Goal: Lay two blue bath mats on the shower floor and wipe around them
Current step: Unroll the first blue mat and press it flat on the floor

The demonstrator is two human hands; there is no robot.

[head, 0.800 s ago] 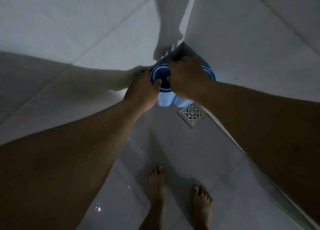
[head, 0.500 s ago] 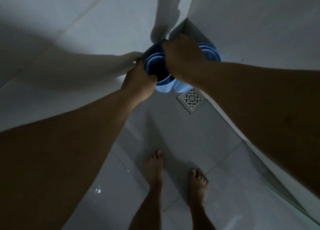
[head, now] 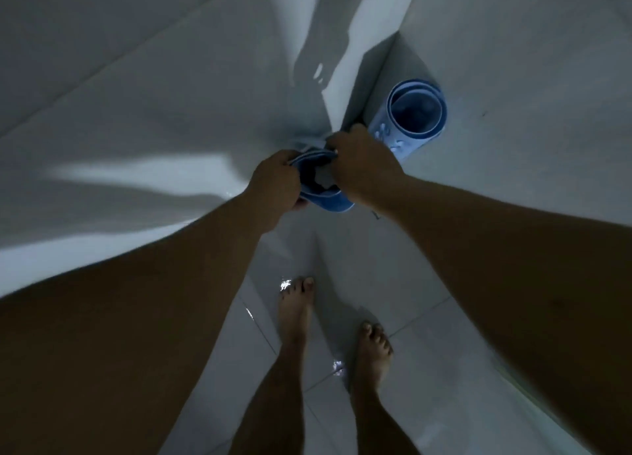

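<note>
Two rolled blue bath mats are in a dim tiled shower corner. One rolled mat (head: 415,114) stands upright against the right wall in the corner, its open end facing me. The other rolled mat (head: 328,199) is lifted clear of it and squeezed between both hands. My left hand (head: 273,184) grips its left side and my right hand (head: 362,162) grips its upper right edge. Both hands cover much of that roll.
White tiled walls (head: 154,112) meet in the corner ahead. The pale floor tiles (head: 403,283) look wet, with small glints. My bare feet (head: 295,314) stand on the floor below the hands. The drain is hidden.
The two rolls stood side by side under my hands; now one is pulled out toward me and held by both hands, while the other stays in the corner.
</note>
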